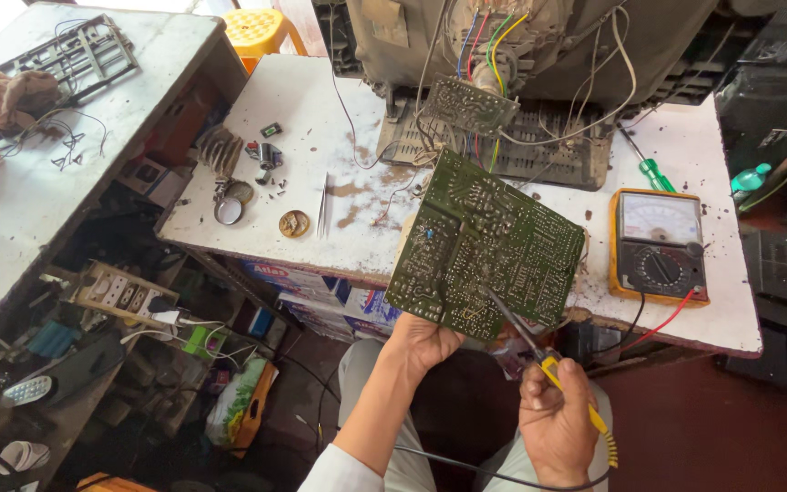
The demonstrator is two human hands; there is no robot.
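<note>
A green circuit board (485, 246) was held tilted up by its lower edge in the left hand (421, 342), just in front of the white workbench (321, 118). A yellow-handled soldering iron (548, 364) was gripped in the right hand (557, 415), and its dark tip was set against the board's lower part. To the right of the board, a yellow meter (658, 246) was laid flat on the workbench, with red and black leads trailing off its front edge. Behind the meter a green screwdriver (656, 173) was seen. Beyond the board, an opened television chassis (539, 55) with coloured wires was stood at the back of the workbench. Tweezers (322, 208) and small round tins (293, 223) were scattered left of the board.
</note>
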